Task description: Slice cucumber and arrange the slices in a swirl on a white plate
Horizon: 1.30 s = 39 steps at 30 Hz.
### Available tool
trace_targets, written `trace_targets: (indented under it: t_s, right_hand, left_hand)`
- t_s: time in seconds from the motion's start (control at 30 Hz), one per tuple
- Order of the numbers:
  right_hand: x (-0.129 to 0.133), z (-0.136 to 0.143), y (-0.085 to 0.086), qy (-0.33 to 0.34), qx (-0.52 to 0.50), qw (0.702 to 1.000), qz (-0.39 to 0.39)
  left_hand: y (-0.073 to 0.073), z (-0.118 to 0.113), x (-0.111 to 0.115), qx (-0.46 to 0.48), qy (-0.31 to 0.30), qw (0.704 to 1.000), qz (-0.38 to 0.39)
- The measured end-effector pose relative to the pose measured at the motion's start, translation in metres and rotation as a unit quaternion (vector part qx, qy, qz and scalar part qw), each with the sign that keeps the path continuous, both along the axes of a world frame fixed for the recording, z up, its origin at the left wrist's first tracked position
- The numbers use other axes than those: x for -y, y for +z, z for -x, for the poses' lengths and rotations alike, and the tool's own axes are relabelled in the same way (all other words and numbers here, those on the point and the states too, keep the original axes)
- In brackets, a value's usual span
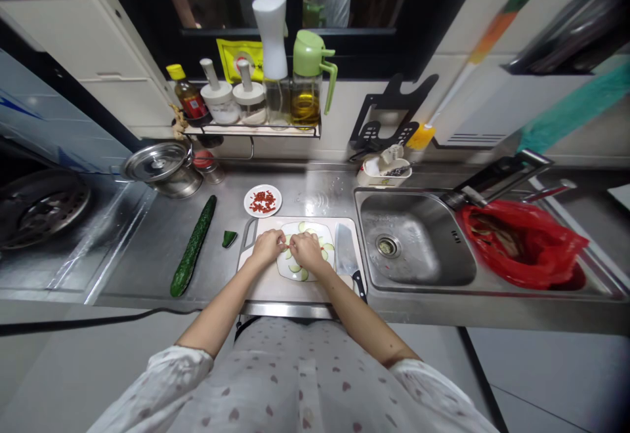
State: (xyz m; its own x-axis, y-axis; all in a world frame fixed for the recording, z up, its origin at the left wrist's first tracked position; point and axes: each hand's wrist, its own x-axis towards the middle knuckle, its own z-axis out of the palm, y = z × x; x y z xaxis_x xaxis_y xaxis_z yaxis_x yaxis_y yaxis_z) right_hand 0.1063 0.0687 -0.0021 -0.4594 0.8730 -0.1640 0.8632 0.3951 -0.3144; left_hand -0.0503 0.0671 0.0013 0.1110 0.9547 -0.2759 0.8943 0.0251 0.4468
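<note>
fingers point(280, 239) nearly meeting, cucumber slices point(294, 268), white plate point(282, 271)

Looks like a kitchen, going by hob point(46, 206) at nine o'clock with lidded pot point(165, 167) near it, seasoning jars point(224, 106) shelved at eleven, oil jug point(306, 100) at twelve, sink point(426, 243) at four, knife point(346, 249) at five, and chopping board point(260, 282) at six, flat on steel worktop point(135, 249)

On shelf point(256, 130): oil jug point(306, 88) with green lid beside white-topped bottle point(273, 46). At left on desk point(142, 249): lidded steel pot point(167, 169) just beside red-capped jar point(207, 164). To right: steel sink point(428, 246), red bag point(524, 246) beside.
</note>
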Motion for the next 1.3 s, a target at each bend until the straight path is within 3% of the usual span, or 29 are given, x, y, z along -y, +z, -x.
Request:
trace_targets:
  t_s: [0.27,0.4,0.6,0.87,1.07,1.3]
  right_hand:
    - [0.0,0.002,-0.004,-0.004,-0.009,1.0,-0.001]
    - [0.004,-0.005,0.001,-0.018,-0.042,0.999,-0.011]
    - [0.019,-0.04,0.011,-0.096,-0.102,0.99,-0.022]
    - [0.072,-0.096,0.0,-0.213,-0.138,0.967,0.005]
    - [0.098,-0.103,-0.011,-0.286,-0.162,0.944,0.04]
    - [0.094,-0.095,-0.021,-0.322,-0.231,0.915,0.074]
  left_hand:
    - [0.002,-0.002,0.002,0.005,0.019,1.0,-0.003]
    - [-0.001,-0.001,0.005,0.06,0.046,0.997,-0.008]
    - [-0.016,0.007,0.016,0.161,0.14,0.977,-0.029]
    - [-0.029,0.004,0.058,0.196,0.226,0.953,-0.04]
    - [-0.041,-0.005,0.085,0.25,0.247,0.936,-0.006]
    - [-0.048,-0.011,0.091,0.372,0.276,0.884,0.056]
